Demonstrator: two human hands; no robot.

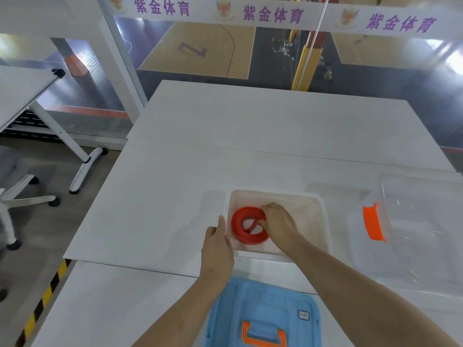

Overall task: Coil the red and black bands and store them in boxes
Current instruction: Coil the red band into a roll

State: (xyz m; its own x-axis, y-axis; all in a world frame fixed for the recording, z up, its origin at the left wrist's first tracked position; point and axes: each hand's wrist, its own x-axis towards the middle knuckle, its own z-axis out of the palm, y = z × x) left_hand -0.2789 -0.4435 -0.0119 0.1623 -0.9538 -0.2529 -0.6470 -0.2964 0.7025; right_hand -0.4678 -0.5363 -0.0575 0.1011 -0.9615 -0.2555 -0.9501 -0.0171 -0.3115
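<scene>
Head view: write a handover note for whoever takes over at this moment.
Left hand rests against the white box's left rim.
Right hand grips the red band, coiled, inside that box.
Clear box with orange latch stands to the right; blue lid lies nearest the person.
Done: red band coiled and in its box.
Left: release it, find the black band (not in view), coil and box it.

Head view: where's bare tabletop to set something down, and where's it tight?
Free: the far table strip beyond the white box, and the stretch left of the left hand out to the table's edge. Crowded: right hand on the red band inside that box, clear box to its right, blue lid at the near edge.
</scene>
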